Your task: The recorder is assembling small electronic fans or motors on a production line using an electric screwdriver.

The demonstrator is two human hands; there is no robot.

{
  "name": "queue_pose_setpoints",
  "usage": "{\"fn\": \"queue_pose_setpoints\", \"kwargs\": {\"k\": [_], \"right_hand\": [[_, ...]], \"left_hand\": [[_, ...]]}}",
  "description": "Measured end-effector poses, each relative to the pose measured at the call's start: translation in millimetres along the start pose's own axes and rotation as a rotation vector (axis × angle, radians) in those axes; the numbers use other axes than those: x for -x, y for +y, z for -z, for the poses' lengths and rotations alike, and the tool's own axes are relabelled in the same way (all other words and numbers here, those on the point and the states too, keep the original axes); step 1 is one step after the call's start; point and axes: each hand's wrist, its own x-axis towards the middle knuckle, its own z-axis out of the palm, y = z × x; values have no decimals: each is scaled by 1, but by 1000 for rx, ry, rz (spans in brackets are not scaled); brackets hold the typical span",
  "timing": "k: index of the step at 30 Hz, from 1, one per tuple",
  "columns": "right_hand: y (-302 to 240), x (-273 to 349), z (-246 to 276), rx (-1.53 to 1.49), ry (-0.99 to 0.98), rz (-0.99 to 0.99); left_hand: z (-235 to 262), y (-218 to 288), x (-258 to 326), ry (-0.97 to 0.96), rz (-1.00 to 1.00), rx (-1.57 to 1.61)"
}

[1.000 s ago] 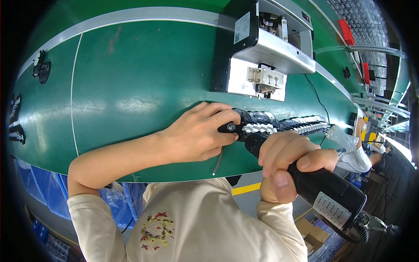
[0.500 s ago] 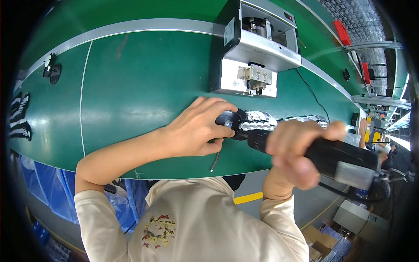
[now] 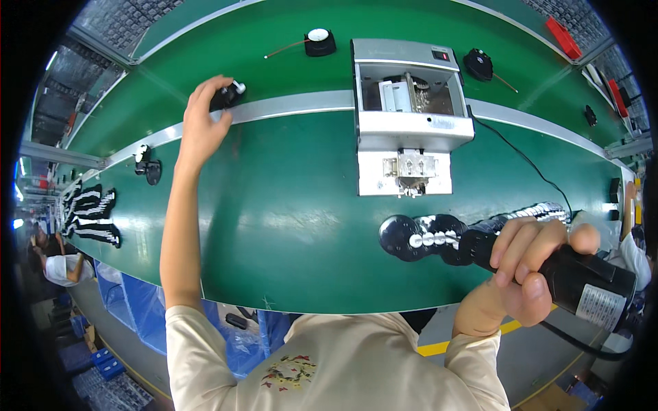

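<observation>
My left hand (image 3: 203, 127) reaches to the far left, over the metal rail. Its fingers are closed on a small black part with a white end (image 3: 229, 94). My right hand (image 3: 524, 267) is wrapped round a black corded electric screwdriver (image 3: 589, 288), held tilted above the right side of the bench. The screwdriver's tip is hard to make out against a row of round black parts with white centres (image 3: 401, 236) lying below it. A silver screw feeder (image 3: 404, 127) stands beyond the row, between my two hands.
Along the far green strip lie a black part with a white disc and thin wire (image 3: 319, 42) and a round black part (image 3: 478, 65). Small black-and-white parts (image 3: 147, 168) and striped stacks (image 3: 92, 216) sit at left. A black cable (image 3: 528, 161) runs from the feeder.
My left hand has left the bench middle for the far left, now with the black part in its fingers. My right hand still holds the screwdriver. The view has shifted toward the far side.
</observation>
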Motion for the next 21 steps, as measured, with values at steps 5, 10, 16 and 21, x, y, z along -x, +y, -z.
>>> {"fn": "queue_pose_setpoints", "kwargs": {"k": [5, 10, 16, 21], "right_hand": [[10, 1, -1, 47, 94, 5], [23, 5, 1, 26, 38, -16], [21, 6, -4, 43, 82, -9], [14, 9, 4, 47, 83, -2]], "left_hand": [[-85, 13, -77, -6, 32, -22], [-162, 53, -113, -74, 210, -281], [-168, 44, -117, 27, 145, -102], [-76, 76, -72, -81, 447, 673]]}}
